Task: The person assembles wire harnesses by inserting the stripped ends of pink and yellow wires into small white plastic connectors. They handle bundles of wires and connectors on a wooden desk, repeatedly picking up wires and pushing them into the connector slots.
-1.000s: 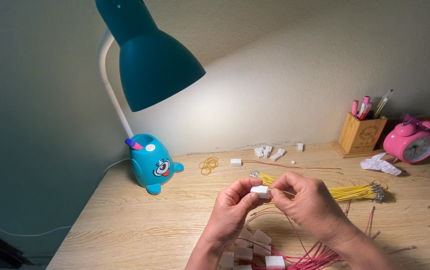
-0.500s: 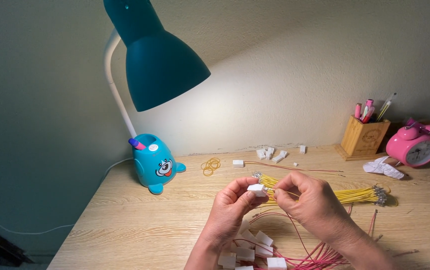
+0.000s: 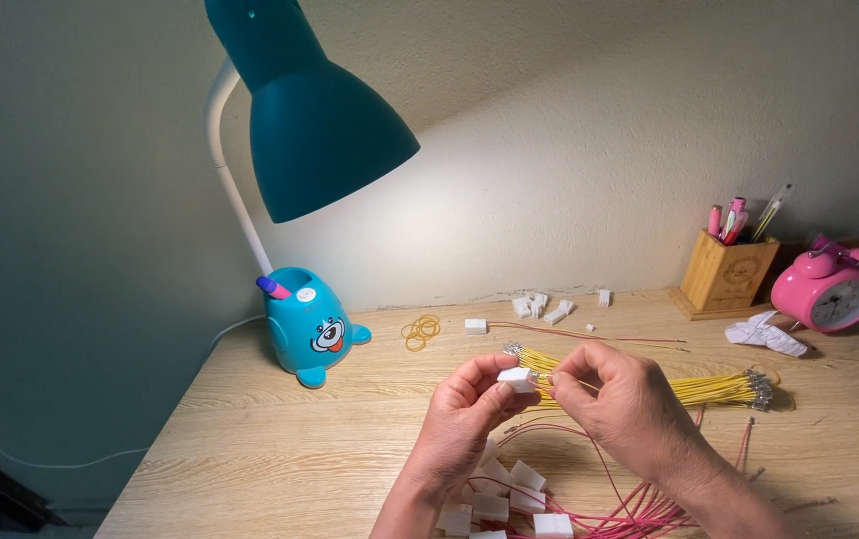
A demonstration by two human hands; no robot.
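My left hand (image 3: 461, 419) pinches a small white plastic connector (image 3: 516, 378) between thumb and fingers above the wooden desk (image 3: 250, 449). My right hand (image 3: 621, 399) meets it from the right, fingertips pinched on a thin wire end at the connector. A bundle of yellow wires (image 3: 699, 389) lies just behind my hands. Under them lie red wires (image 3: 629, 509) joined to several white connectors (image 3: 509, 494).
A teal desk lamp (image 3: 315, 130) with a cartoon-face base (image 3: 312, 324) stands at the left. Yellow rubber bands (image 3: 420, 330), loose white connectors (image 3: 541, 306), a wooden pen holder (image 3: 727, 269), a pink alarm clock (image 3: 829, 289) and crumpled white paper (image 3: 767, 333) sit along the wall.
The view has shifted slightly; my hands stay together on the connector, with the right fingers working at its end.
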